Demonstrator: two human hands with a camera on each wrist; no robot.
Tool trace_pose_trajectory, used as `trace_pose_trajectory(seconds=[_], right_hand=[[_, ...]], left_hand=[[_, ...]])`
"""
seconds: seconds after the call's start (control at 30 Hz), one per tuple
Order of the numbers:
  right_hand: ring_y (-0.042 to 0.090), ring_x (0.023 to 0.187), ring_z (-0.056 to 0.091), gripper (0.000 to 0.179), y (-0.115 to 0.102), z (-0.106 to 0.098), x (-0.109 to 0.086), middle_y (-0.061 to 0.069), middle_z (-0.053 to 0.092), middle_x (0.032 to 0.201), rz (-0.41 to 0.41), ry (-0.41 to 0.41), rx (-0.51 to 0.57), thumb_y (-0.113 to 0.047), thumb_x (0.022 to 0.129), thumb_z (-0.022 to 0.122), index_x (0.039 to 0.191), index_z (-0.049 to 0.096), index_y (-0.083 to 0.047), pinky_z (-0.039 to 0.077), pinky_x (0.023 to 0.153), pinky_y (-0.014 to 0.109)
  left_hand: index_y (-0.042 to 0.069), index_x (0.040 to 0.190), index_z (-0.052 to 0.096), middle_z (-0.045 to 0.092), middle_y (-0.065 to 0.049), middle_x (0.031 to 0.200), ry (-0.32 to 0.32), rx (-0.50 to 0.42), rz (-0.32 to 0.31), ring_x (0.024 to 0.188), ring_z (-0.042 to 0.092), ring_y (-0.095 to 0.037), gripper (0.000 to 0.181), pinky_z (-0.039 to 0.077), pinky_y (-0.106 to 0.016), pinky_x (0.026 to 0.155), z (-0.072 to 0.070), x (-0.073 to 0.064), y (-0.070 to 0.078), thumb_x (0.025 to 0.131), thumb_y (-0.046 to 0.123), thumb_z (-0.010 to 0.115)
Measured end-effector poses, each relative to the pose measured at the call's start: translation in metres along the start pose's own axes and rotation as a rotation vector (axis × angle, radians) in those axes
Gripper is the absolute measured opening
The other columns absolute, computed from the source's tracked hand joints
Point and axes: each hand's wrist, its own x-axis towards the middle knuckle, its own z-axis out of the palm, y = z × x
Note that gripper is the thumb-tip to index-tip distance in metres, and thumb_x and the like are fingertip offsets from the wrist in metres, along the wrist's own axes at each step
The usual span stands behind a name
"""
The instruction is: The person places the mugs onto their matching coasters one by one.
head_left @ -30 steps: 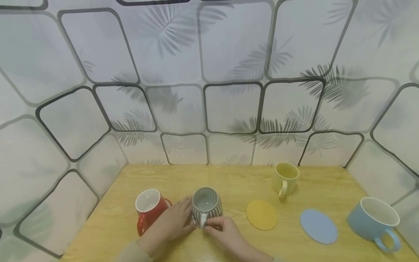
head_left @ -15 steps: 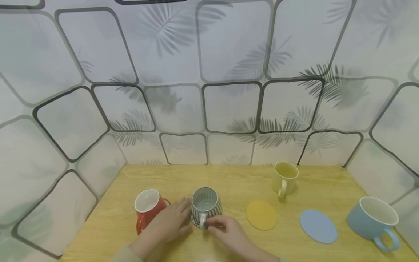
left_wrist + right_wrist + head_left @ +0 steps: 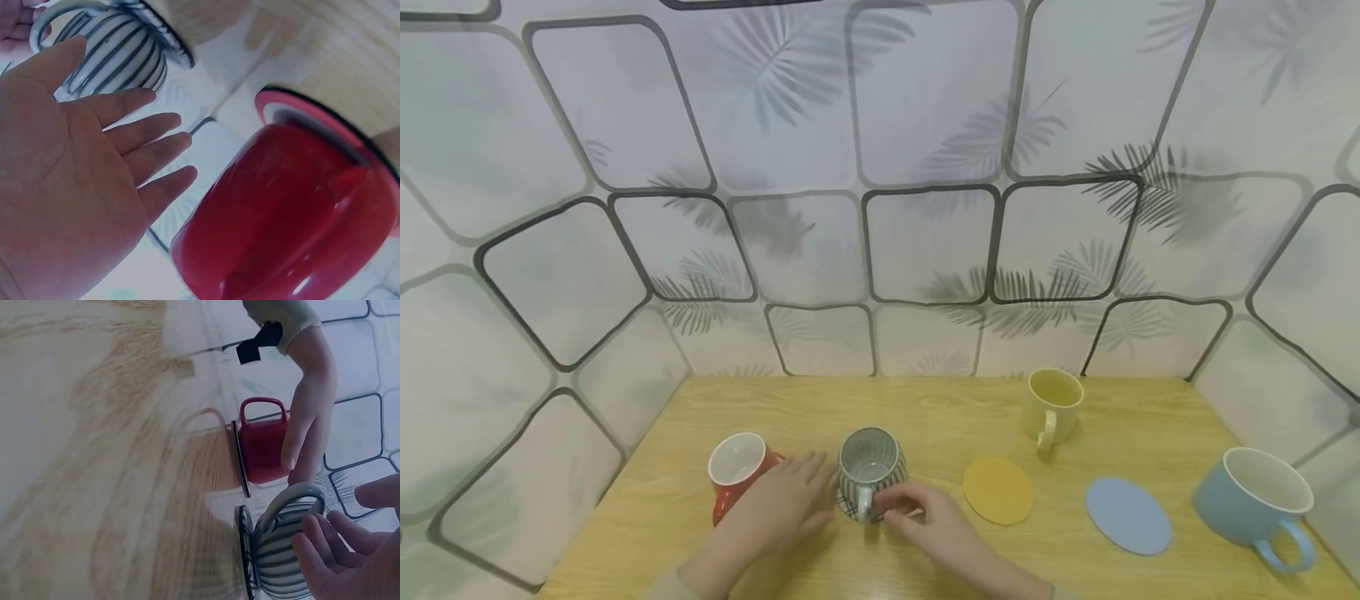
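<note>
A grey-and-white striped mug (image 3: 870,462) stands on a checked coaster (image 3: 847,506) in the middle of the table, its handle toward me. My right hand (image 3: 934,525) is just right of that handle; in the right wrist view its loosely bent fingers (image 3: 310,540) are close to the mug and the thumb is spread apart from them. Whether a fingertip touches the mug, I cannot tell. Left of the striped mug, my left hand (image 3: 782,500) has its fingers extended and holds nothing. It partly hides a red mug (image 3: 281,206), which sits on a red coaster (image 3: 294,99).
A yellow mug (image 3: 1054,408) stands at the back right, with a round yellow coaster (image 3: 998,491) in front of it. Further right are a blue coaster (image 3: 1127,515) and a large blue mug (image 3: 1247,492). Patterned walls surround the wooden table (image 3: 940,408).
My left hand has drawn away from the striped mug, leftward toward the red mug. My right hand has shifted slightly right, its thumb now off the handle. The striped mug has stayed put.
</note>
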Motion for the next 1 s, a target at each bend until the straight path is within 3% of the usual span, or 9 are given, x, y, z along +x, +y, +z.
trace_pose_trajectory(seconds=[0.2, 0.57, 0.8, 1.0], right_hand=[[0.017, 0.108, 0.073, 0.028, -0.003, -0.005, 0.002, 0.022, 0.075, 0.122, -0.014, 0.013, -0.018, -0.012, 0.101, 0.068, 0.124, 0.07, 0.005, 0.059, 0.087, 0.017], [0.011, 0.105, 0.07, 0.027, -0.013, -0.022, 0.008, 0.022, 0.075, 0.122, -0.015, 0.074, -0.05, -0.014, 0.102, 0.068, 0.122, 0.071, 0.004, 0.058, 0.086, 0.018], [0.011, 0.106, 0.07, 0.027, -0.018, -0.035, 0.01, 0.021, 0.076, 0.121, -0.022, 0.121, -0.056, -0.016, 0.103, 0.067, 0.122, 0.071, 0.003, 0.058, 0.087, 0.018], [0.022, 0.105, 0.073, 0.029, -0.021, -0.045, 0.009, 0.023, 0.074, 0.123, -0.011, 0.135, -0.062, -0.015, 0.103, 0.067, 0.125, 0.07, 0.004, 0.059, 0.086, 0.019]], left_hand=[[0.003, 0.149, 0.058, 0.058, -0.02, 0.155, 0.045, 0.048, 0.007, 0.144, 0.057, -0.039, 0.065, 0.048, -0.056, 0.12, -0.011, -0.001, -0.002, 0.101, 0.044, 0.068], [0.001, 0.151, 0.056, 0.053, -0.022, 0.159, 0.087, 0.028, 0.02, 0.148, 0.052, -0.04, 0.064, 0.042, -0.058, 0.124, -0.038, -0.005, 0.001, 0.104, 0.044, 0.062], [0.004, 0.151, 0.057, 0.054, -0.018, 0.159, 0.138, 0.034, 0.056, 0.149, 0.052, -0.037, 0.06, 0.04, -0.055, 0.126, -0.04, -0.003, 0.006, 0.106, 0.045, 0.06], [0.006, 0.15, 0.059, 0.056, -0.015, 0.158, 0.183, 0.07, 0.096, 0.148, 0.053, -0.033, 0.058, 0.043, -0.051, 0.126, -0.039, 0.002, 0.013, 0.104, 0.042, 0.064]])
